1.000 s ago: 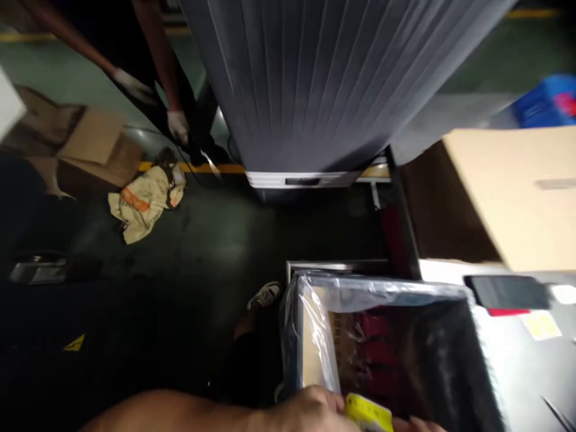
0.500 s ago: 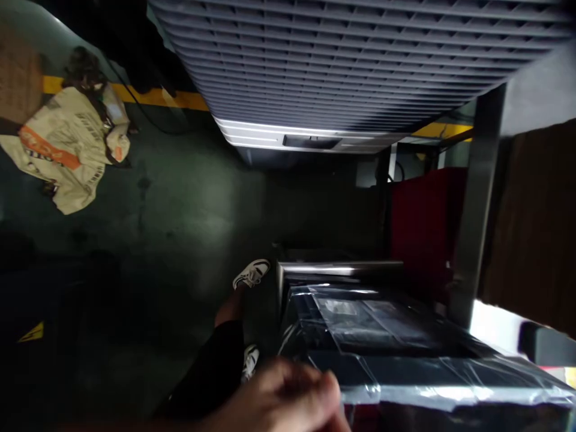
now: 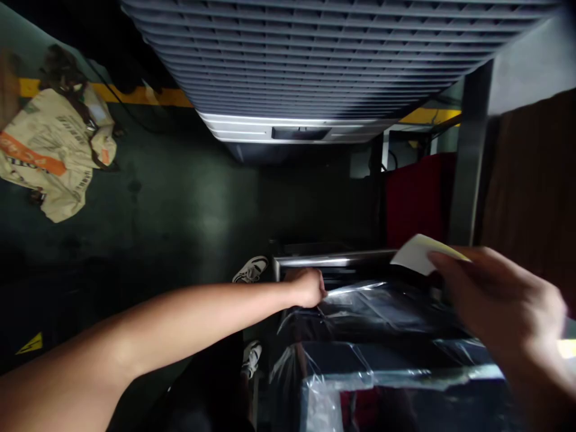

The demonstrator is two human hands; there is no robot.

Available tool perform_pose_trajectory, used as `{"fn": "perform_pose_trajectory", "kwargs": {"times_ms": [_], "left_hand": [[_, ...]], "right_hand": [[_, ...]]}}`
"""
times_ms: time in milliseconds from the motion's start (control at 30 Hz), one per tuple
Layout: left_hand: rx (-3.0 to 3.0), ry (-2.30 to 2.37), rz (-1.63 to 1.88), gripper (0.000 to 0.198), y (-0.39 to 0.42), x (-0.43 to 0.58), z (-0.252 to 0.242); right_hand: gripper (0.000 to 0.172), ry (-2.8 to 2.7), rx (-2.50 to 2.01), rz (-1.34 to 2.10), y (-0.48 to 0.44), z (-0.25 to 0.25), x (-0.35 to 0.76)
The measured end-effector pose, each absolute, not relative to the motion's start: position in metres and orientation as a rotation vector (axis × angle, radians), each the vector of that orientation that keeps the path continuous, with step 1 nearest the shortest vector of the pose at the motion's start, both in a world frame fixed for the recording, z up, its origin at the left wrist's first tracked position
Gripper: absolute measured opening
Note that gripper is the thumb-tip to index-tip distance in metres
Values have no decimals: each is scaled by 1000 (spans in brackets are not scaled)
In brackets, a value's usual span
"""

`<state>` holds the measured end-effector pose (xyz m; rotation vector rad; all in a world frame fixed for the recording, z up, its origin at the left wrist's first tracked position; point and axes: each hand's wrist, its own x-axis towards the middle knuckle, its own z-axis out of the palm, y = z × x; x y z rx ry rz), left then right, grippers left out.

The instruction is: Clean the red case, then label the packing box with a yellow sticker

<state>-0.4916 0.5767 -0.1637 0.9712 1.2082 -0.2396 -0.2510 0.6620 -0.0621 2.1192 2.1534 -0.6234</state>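
My left hand is closed in a fist, pinching clear plastic film at the far left corner of a dark boxy thing. The film is pulled up taut from the fist. Beneath it the dark box lies wrapped, with shiny creases and a pale band along its near edge. On the right, my right hand, somewhat blurred, grips a small white piece of paper with a yellowish edge between thumb and fingers. It hovers above the right part of the wrapped box.
A metal rail runs just behind the box. Beyond it stands a large grey louvred panel. A red thing and a metal post are at the right. A printed beige sack lies on the dark green floor.
My left hand has reached forward from the near edge to the far corner and lifts the film there. My right hand has come into view with the paper.
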Motion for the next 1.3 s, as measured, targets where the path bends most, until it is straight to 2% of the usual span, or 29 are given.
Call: {"fn": "perform_pose_trajectory", "kwargs": {"times_ms": [100,167,233,333,433,567,667,733,800,900,1033,1133,1233,1300], "left_hand": [[859,1112,-230,17,583,-492,-157],[795,998,-181,9,590,-493,-151],[745,851,-113,12,596,-495,-144],[682,667,-80,14,601,-497,-134],[632,681,-111,16,598,-497,-137],[759,894,-152,11,592,-490,-154],[964,924,-170,23,591,-486,-162],[1070,924,-153,21,590,-484,-164],[1138,946,-135,16,588,-483,-163],[1153,984,-135,14,584,-479,-165],[1060,1009,-149,22,580,-478,-173],[1034,1049,-119,29,580,-480,-176],[1058,1032,-55,26,580,-484,-174],[1069,1003,-48,33,578,-485,-171]], "right_hand": [[33,2103,1992,-896,687,-79,-291],[31,2099,1792,-1097,689,-92,-306],[32,2088,1584,-1208,682,-105,-313],[32,2041,1206,-1254,668,-113,-311],[33,1954,986,-1193,658,-103,-301],[36,1867,1007,-1212,654,-79,-286],[28,1829,946,-1247,654,-70,-283],[21,1826,863,-1266,655,-70,-284],[22,1880,810,-1254,655,-73,-289],[25,1961,687,-1134,654,-78,-302],[28,2048,524,-926,651,-82,-319],[26,2012,586,-1087,652,-80,-323],[21,1838,713,-1326,657,-73,-317],[17,1726,776,-1405,660,-67,-310]]}}
